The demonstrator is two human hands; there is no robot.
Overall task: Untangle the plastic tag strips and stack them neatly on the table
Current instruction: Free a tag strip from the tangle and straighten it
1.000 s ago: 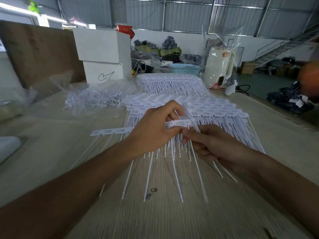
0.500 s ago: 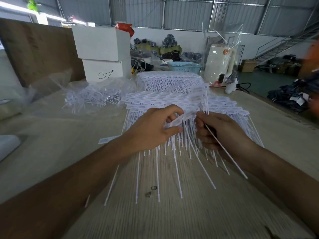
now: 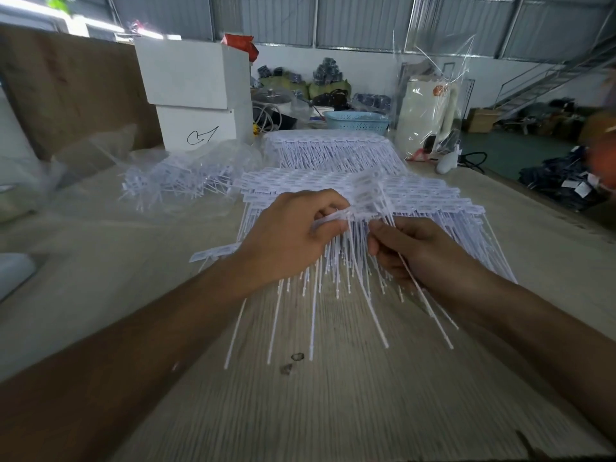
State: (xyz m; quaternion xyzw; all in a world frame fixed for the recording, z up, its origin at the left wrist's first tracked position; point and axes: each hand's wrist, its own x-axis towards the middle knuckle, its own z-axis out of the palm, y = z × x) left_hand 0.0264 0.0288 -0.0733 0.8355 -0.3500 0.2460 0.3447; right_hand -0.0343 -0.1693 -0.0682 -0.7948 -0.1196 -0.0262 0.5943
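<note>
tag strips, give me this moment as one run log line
left hand: grips tag strip | right hand: pinches its tails | neat stack: behind on table

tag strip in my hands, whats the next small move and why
Probably draw the right hand slowly toward you, sliding its pinched tails clear. The left hand grips the tag strip by its header, raised over the stacked strips, and the tails cross one another, so it is not yet free to lay flat.
</note>
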